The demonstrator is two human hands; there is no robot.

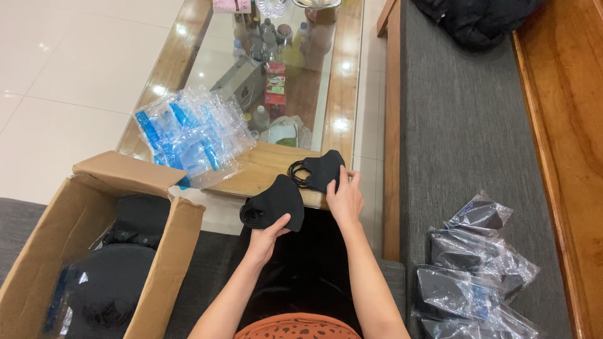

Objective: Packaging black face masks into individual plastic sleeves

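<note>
Head view: left hand (267, 235) pinches one black mask (274, 202), right hand (344, 198) another (321, 171).

The counter (352, 75) is lying at twelve o'clock from the person. A heap of empty wrappers (191, 135) is sitting on its near corner at eleven o'clock. Two masks are resting at its near edge: one mask (274, 202) in the left hand (267, 237), the other mask (320, 171) just beyond it under the right hand (344, 199). A cardboard box (94, 251) is standing at nine o'clock, holding more masks. Packed masks (474, 270) are lying on the sofa seat (465, 125) at three o'clock.
</note>
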